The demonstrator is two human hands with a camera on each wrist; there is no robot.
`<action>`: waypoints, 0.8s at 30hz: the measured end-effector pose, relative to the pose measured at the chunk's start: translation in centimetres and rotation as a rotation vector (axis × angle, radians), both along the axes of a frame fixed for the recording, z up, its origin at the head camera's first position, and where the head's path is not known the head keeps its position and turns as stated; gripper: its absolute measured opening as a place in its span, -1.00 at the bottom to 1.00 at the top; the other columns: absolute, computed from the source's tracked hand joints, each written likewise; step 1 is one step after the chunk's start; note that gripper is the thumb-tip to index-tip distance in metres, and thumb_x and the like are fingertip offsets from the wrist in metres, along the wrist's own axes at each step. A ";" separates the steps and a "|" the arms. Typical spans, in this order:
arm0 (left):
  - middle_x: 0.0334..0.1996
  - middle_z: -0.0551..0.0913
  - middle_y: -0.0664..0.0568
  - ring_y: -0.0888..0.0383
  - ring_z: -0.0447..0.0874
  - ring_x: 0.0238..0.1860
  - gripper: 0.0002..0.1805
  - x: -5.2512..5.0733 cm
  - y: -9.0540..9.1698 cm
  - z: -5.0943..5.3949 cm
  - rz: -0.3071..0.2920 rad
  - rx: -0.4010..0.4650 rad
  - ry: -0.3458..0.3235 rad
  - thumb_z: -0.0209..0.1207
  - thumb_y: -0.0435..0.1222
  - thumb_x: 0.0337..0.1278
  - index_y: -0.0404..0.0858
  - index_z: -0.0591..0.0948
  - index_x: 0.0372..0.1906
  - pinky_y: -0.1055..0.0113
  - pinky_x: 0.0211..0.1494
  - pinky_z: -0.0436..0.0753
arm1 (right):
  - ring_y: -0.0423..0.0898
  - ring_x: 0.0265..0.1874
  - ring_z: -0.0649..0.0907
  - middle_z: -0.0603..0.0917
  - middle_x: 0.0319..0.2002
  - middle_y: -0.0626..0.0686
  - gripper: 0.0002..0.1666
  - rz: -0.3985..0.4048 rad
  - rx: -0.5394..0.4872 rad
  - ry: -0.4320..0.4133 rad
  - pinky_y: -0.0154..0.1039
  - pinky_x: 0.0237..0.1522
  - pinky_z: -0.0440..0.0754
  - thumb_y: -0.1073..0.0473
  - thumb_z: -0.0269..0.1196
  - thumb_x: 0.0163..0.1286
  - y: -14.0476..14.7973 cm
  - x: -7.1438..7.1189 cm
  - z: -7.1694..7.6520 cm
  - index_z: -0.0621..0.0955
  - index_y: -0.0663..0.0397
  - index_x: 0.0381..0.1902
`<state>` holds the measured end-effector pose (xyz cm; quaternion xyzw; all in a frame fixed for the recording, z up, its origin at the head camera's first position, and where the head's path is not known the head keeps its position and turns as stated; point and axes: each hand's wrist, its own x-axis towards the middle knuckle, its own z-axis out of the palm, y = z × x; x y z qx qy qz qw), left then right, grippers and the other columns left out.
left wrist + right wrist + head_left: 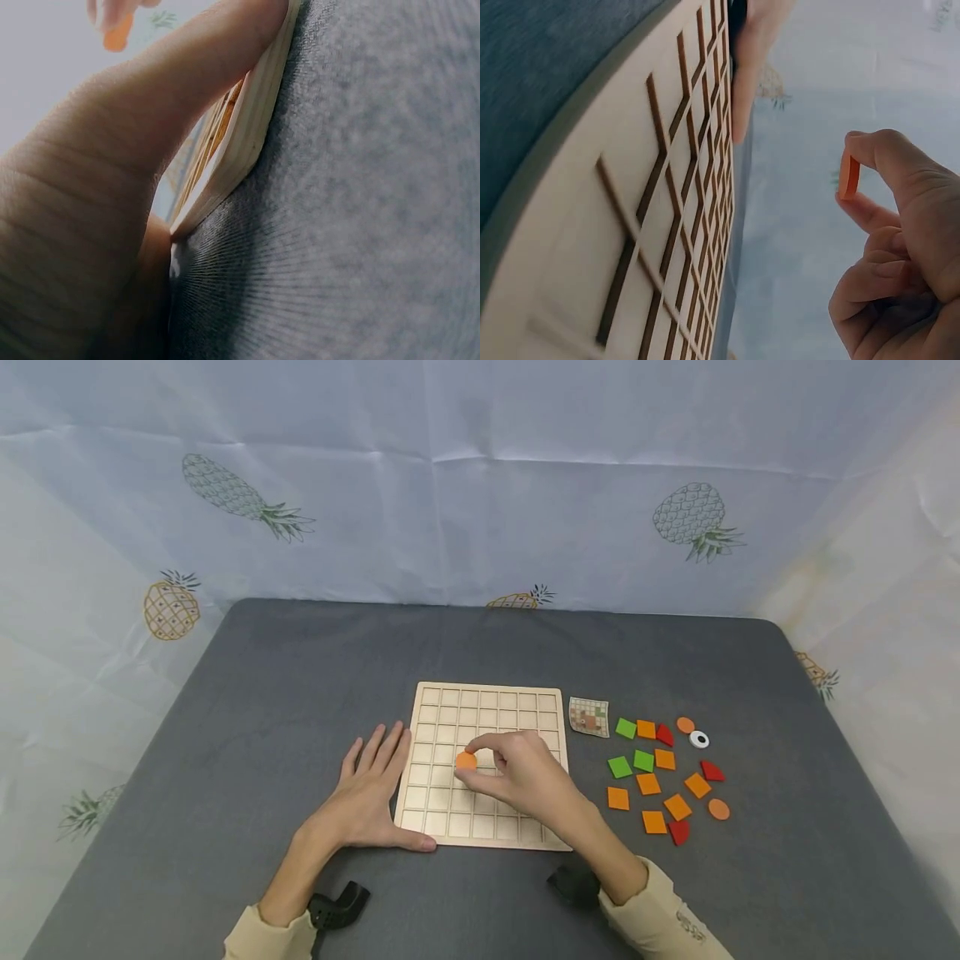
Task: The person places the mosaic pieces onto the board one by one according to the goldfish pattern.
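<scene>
Between thumb and index finger my right hand (521, 774) pinches an orange disc (466, 761), held above a wooden grid board (480, 842). In the right wrist view the disc (848, 175) is seen nearly edge-on, apart from the board (577, 142). My left hand (372, 797) lies flat with fingers spread along the board's left side. Its thumb (217, 45) touches the near edge close to the corner. No pieces show in the visible grid squares.
Right of the board lie a small printed pattern card (588, 717) and loose pieces: green squares (619, 767), orange squares (654, 822), red quarter-rounds (678, 832), orange discs (718, 809) and a white eye disc (699, 739). Grey cloth covers the table (315, 668).
</scene>
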<state>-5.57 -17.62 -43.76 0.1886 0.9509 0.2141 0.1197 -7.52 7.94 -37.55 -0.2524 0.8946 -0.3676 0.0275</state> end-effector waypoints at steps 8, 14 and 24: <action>0.68 -0.19 -0.25 -0.32 -0.30 0.67 0.65 0.1 0.0 0.1 -0.012 -0.003 0.009 0.44 0.47 -0.45 -0.32 -0.13 0.66 -0.38 0.58 -0.23 | -0.38 -0.74 0.07 0.13 -0.77 -0.23 -0.73 0.046 -0.014 -0.030 -0.47 -0.65 0.06 0.07 0.44 0.27 -2.7 -0.1 -0.6 0.80 0.07 -0.13; 0.68 -0.19 -0.25 -0.32 -0.30 0.67 0.65 0.1 -0.1 0.2 -0.016 -0.008 0.018 0.45 0.46 -0.45 -0.32 -0.13 0.66 -0.36 0.58 -0.24 | -0.39 -0.76 0.09 0.15 -0.78 -0.24 -0.71 0.072 -0.025 -0.060 -0.48 -0.66 0.08 0.07 0.44 0.28 -4.4 -0.3 -1.4 0.79 0.10 -0.11; 0.68 -0.18 -0.25 -0.32 -0.29 0.67 0.64 0.0 -0.1 0.2 -0.021 -0.004 0.019 0.45 0.45 -0.45 -0.32 -0.12 0.66 -0.37 0.58 -0.24 | -0.42 -0.79 0.10 0.19 -0.80 -0.27 -0.73 0.083 -0.013 -0.096 -0.50 -0.70 0.09 0.08 0.42 0.32 -6.0 -0.8 -3.2 0.78 0.11 -0.11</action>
